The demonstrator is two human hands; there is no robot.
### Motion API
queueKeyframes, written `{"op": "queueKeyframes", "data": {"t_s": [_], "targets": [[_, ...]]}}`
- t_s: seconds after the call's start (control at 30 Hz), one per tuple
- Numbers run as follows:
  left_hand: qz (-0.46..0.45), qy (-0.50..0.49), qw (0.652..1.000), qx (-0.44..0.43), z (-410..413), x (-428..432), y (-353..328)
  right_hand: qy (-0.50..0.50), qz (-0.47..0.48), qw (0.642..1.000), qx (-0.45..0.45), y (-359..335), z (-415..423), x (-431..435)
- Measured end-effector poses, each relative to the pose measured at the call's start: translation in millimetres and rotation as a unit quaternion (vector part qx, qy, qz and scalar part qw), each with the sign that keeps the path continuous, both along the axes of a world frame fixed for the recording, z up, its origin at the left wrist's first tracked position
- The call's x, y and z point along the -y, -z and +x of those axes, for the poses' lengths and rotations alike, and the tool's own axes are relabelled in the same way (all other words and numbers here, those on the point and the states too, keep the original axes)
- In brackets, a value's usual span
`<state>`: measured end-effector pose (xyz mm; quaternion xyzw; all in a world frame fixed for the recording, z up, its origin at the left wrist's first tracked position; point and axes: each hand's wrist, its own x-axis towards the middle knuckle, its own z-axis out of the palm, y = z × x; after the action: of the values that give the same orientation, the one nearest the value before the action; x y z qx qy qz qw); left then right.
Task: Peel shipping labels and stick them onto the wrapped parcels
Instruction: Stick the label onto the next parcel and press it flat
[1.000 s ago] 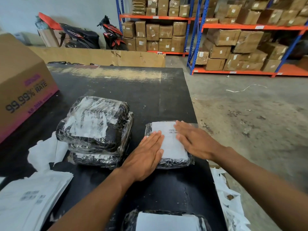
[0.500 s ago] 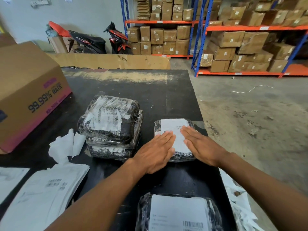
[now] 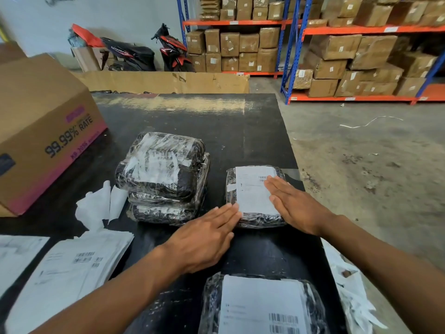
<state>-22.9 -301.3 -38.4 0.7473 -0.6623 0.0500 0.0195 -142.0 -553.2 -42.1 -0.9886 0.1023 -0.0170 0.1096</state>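
A small black parcel wrapped in clear film (image 3: 255, 219) lies near the right edge of the black table (image 3: 216, 126), with a white shipping label (image 3: 251, 191) on top. My right hand (image 3: 292, 204) lies flat with straight fingers on the label's right side. My left hand (image 3: 204, 237) is flat beside the parcel's near left corner, its fingertips touching the label's lower left edge. A stack of wrapped parcels (image 3: 163, 174) stands to the left. Another labelled parcel (image 3: 262, 307) lies at the near edge. A pile of label sheets (image 3: 69, 273) lies at the near left.
A large cardboard box (image 3: 43, 131) stands on the table's left side. Crumpled white backing paper (image 3: 101, 204) lies by the stack, and more of it (image 3: 349, 285) hangs off the right edge. Shelves of boxes (image 3: 337, 49) and parked scooters (image 3: 149, 54) stand behind.
My left hand has slid off the label toward me and now only touches its lower left corner. My right hand has stayed flat on the label's right side. The view has shifted slightly.
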Motion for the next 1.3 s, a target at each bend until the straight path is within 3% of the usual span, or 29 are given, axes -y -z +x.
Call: {"op": "queueKeyframes", "data": {"t_s": [0.07,0.17,0.23,0.37,0.53,0.6,0.7,0.87,0.97,1.1,1.3], "targets": [[-0.045,-0.009,0.999,0.026,0,-3,-5,0.003,0.001,1.0,0.005,1,0,-1],[-0.079,-0.015,0.996,-0.039,-1,39,-21,0.004,0.002,1.0,0.006,1,1,-1],[-0.063,-0.035,0.994,-0.08,3,73,-30,-0.008,0.013,1.0,0.008,2,1,0],[0.026,-0.049,0.997,-0.048,17,87,-19,-0.008,0.012,1.0,0.011,1,0,3],[-0.014,-0.118,0.992,-0.037,19,64,-9,-0.01,0.015,1.0,0.013,2,0,2],[-0.036,-0.084,0.994,-0.06,18,73,-12,-0.01,0.015,1.0,0.023,4,0,2],[0.024,-0.045,0.996,-0.068,17,79,-20,-0.011,0.007,1.0,0.024,2,0,1],[0.019,-0.16,0.986,-0.044,27,68,-18,-0.012,0.02,1.0,0.014,1,0,1],[-0.028,-0.154,0.981,-0.113,31,94,-29,-0.007,0.023,0.999,0.022,2,1,0],[0.016,-0.124,0.977,-0.173,38,140,-30,-0.014,0.009,1.0,0.022,0,2,2],[0.118,-0.236,0.964,0.02,59,129,-40,-0.011,0.004,1.0,0.027,-4,3,0]]}}
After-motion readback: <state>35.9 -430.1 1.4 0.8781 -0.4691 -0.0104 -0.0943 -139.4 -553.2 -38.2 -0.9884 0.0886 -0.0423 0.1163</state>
